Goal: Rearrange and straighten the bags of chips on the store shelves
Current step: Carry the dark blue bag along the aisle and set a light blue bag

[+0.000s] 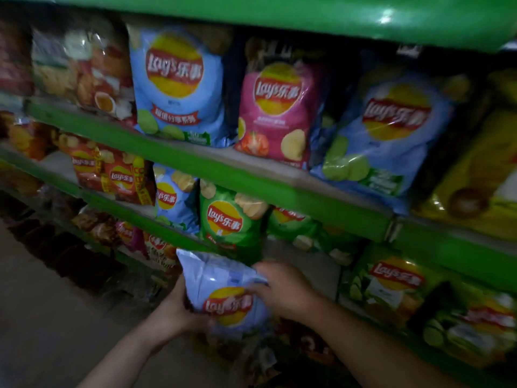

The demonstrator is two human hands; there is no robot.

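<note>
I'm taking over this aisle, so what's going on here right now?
A person is holding a light blue Lay's bag in front of the green shelves, left hand gripping its lower left side, right hand gripping its right edge. It is not yet on a shelf. On the shelf above, a pink bag stands upright, while the blue bag to its right leans.

Held bag pale blue; shelf edges green.
</note>
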